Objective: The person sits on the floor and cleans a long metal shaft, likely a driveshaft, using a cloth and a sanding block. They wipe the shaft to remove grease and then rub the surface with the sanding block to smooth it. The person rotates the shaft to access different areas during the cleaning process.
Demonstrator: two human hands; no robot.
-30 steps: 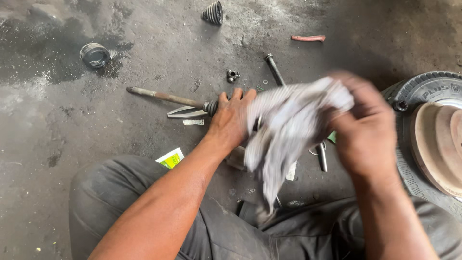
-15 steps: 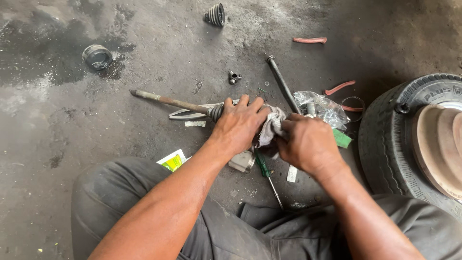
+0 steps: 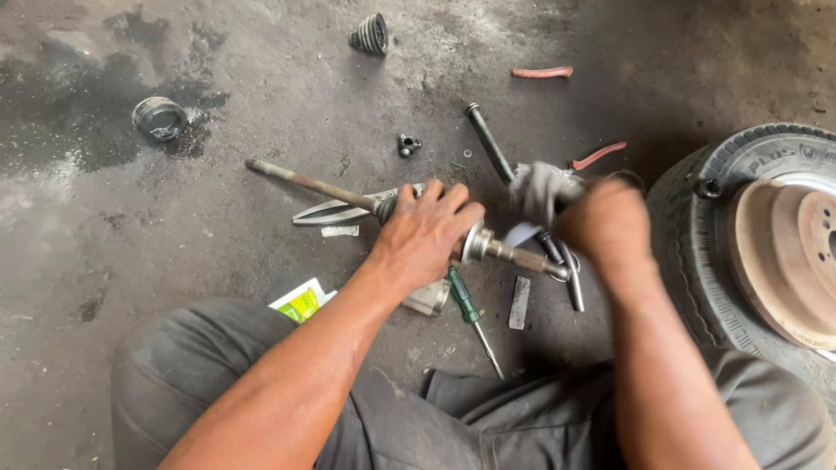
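Note:
My left hand [image 3: 424, 233] grips a long metal axle shaft [image 3: 313, 185] near its thick collar, holding it just above the concrete floor. The shaft's thin end points far left, and its short splined end [image 3: 522, 258] sticks out to the right of my fingers. My right hand [image 3: 605, 222] is blurred and closed on a grey rag [image 3: 540, 190] just past the right end of the shaft. The rag hangs above that end, apart from the collar.
A tyre with a rusty brake drum [image 3: 784, 252] lies at the right. A green-handled screwdriver [image 3: 466, 309], a black bar [image 3: 489, 144], a rubber boot [image 3: 370, 35], a round cap [image 3: 159, 117], a small metal joint piece [image 3: 408, 144] and a green packet [image 3: 303, 302] lie around my knees.
The rag was spread wide in both hands, then pressed around the shaft. Now my right hand has pulled it off to the right, baring the shaft's splined end.

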